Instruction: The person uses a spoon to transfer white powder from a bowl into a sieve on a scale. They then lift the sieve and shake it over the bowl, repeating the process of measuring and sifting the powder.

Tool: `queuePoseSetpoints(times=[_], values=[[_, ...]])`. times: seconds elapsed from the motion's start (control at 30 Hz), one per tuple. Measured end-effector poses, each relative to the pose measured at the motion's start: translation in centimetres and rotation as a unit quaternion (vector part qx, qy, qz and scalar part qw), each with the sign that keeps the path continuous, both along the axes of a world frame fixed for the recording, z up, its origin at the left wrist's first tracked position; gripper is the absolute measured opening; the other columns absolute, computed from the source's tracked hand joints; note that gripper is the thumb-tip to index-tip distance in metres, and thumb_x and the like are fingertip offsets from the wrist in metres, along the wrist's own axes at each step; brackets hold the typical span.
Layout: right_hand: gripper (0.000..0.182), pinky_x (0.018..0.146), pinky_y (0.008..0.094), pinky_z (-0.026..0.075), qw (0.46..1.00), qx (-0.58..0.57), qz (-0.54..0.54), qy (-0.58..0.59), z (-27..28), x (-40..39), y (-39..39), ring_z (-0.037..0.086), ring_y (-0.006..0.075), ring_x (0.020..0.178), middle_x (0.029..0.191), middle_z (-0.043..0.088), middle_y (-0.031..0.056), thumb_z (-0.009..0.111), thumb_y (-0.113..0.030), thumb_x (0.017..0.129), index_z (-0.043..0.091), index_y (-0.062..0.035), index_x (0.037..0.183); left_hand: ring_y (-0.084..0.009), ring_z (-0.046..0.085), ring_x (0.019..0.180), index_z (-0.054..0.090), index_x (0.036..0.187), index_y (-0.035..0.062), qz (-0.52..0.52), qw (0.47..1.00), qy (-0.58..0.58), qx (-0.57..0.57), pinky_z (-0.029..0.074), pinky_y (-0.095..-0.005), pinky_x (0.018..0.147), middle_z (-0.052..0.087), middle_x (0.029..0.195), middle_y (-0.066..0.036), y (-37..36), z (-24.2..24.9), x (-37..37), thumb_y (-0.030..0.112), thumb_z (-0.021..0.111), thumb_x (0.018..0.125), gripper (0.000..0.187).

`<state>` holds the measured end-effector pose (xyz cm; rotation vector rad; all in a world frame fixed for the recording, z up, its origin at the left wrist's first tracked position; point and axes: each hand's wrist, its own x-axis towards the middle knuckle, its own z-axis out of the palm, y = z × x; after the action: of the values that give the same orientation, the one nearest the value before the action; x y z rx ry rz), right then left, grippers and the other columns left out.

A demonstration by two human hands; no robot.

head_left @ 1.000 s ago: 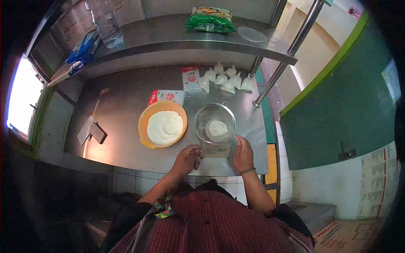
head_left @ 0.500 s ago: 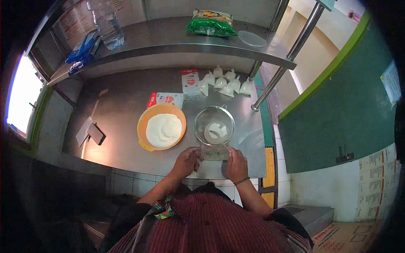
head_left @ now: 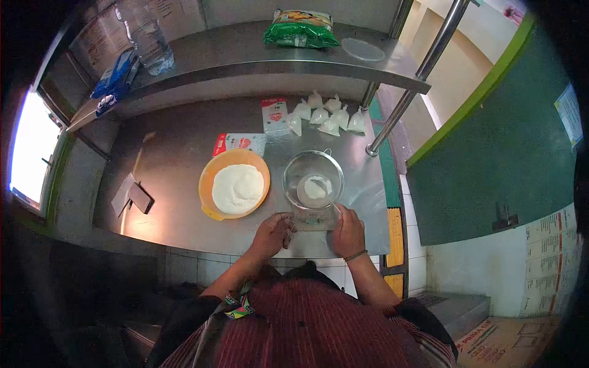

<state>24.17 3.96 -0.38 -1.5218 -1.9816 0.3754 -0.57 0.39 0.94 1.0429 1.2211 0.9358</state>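
Left hand (head_left: 272, 235): closed on handle of wire-mesh sieve (head_left: 297, 176) | right hand (head_left: 350, 233): pinching thin-handled utensil (head_left: 333, 205) over sieve | wire-mesh sieve: holding white powder (head_left: 316, 189), just beside orange bowl (head_left: 206, 187), above steel table (head_left: 172, 165)

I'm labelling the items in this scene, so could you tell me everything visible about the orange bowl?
The orange bowl looks like smooth plastic, round and wide, with a small tab jutting from its near-left edge. It stands upright on the metal table, left of the strainer. Uneven white powder covers its bottom, leaving a band of bare inner wall. A red-and-white box lies just beyond it; whether they touch is unclear. Neither hand touches the bowl.
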Motion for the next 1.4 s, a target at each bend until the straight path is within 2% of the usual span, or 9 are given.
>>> queuePoseSetpoints(times=[0.23,0.3,0.33,0.4,0.53,0.6,0.7,1.07,1.4], values=[[0.034,0.082,0.0499,0.044,0.999,-0.011,0.018,-0.036,0.7,-0.6,-1.4,0.063,0.0362,0.095,0.103,0.065,0.0148,0.049,-0.012,0.098,0.059,-0.0093,0.131,-0.0127,0.055,0.057,0.056,0.128,-0.0032,0.021,0.999,-0.027,-0.012,0.048,-0.029,0.051,0.067,0.093,-0.011,0.2,-1.9,-0.3,0.014,0.046,0.108,0.028],[0.035,0.082,0.0502,0.044,0.999,-0.017,0.017,-0.045,1.0,-0.6,-1.3,0.063,0.036,0.094,0.102,0.065,0.0147,0.049,-0.012,0.098,0.059,-0.0095,0.132,-0.0127,0.055,0.056,0.056,0.127,-0.0034,-0.03,0.977,0.108,0.183,0.048,-0.0293,0.05,0.067,0.094,-0.011,0.3,-2.6,-0.4,0.014,0.046,0.108,0.028],[0.035,0.082,0.0504,0.044,0.999,-0.025,0.012,-0.043,1.4,-0.5,-1.2,0.063,0.036,0.095,0.103,0.065,0.0151,0.048,-0.013,0.098,0.058,-0.0095,0.132,-0.0127,0.055,0.056,0.056,0.127,-0.0034,-0.029,0.977,0.108,0.183,0.048,-0.0293,0.05,0.067,0.094,-0.011,0.3,-2.4,-0.4,0.014,0.046,0.108,0.028],[0.036,0.082,0.0506,0.044,0.999,-0.034,0.008,-0.042,1.7,-0.4,-0.8,0.063,0.036,0.095,0.103,0.064,0.0155,0.048,-0.013,0.099,0.058,-0.0096,0.133,-0.0128,0.055,0.056,0.056,0.129,-0.0034,0.005,1.0,0.015,0.019,0.048,-0.0293,0.05,0.068,0.095,-0.011,0.1,-1.5,-0.4,0.015,0.046,0.108,0.029],[0.036,0.082,0.0521,0.044,1.0,0.005,-0.008,0.007,0.8,0.4,0.2,0.062,0.0378,0.097,0.105,0.063,0.0172,0.048,-0.014,0.099,0.057,-0.0089,0.133,-0.0126,0.056,0.056,0.055,0.129,-0.004,-0.027,0.989,0.104,0.101,0.049,-0.0291,0.05,0.068,0.094,-0.011,-0.3,-1.0,-0.3,0.016,0.046,0.109,0.03],[0.036,0.082,0.0526,0.045,1.0,0.007,-0.007,0.027,0.4,0.5,0.6,0.062,0.0386,0.097,0.106,0.063,0.0177,0.047,-0.014,0.1,0.057,-0.0083,0.133,-0.0121,0.056,0.056,0.055,0.129,-0.0042,0.014,1.0,-0.007,0.003,0.049,-0.0283,0.05,0.068,0.093,-0.011,-0.4,-1.1,-0.2,0.017,0.047,0.109,0.03],[0.035,0.081,0.0532,0.045,0.999,-0.001,-0.007,0.033,-0.2,0.4,0.7,0.062,0.0398,0.097,0.104,0.063,0.0181,0.047,-0.014,0.1,0.057,-0.0073,0.133,-0.0113,0.056,0.056,0.054,0.13,-0.0044,0.015,0.999,-0.045,-0.022,0.049,-0.0276,0.05,0.067,0.093,-0.012,-0.5,-2.2,-0.4,0.016,0.046,0.109,0.03],[0.031,0.082,0.0519,0.047,0.998,-0.025,0.051,-0.005,1.4,-0.3,-2.0,0.064,0.0381,0.097,0.107,0.066,0.019,0.049,-0.015,0.1,0.06,-0.006,0.127,-0.0114,0.056,0.057,0.052,0.133,-0.0035,0.004,1.0,-0.025,-0.011,0.049,-0.0274,0.051,0.068,0.094,-0.012,-0.8,-2.2,-0.7,0.014,0.042,0.109,0.031],[0.031,0.084,0.0504,0.046,0.999,-0.034,0.001,-0.013,2.0,0.1,-0.6,0.064,0.0387,0.1,0.107,0.066,0.0179,0.048,-0.016,0.101,0.06,-0.0065,0.128,-0.0115,0.057,0.059,0.053,0.133,-0.0028,-0.004,1.0,0.001,0.006,0.049,-0.0272,0.051,0.068,0.094,-0.012,-1.2,-1.2,-0.7,0.015,0.044,0.109,0.031]])
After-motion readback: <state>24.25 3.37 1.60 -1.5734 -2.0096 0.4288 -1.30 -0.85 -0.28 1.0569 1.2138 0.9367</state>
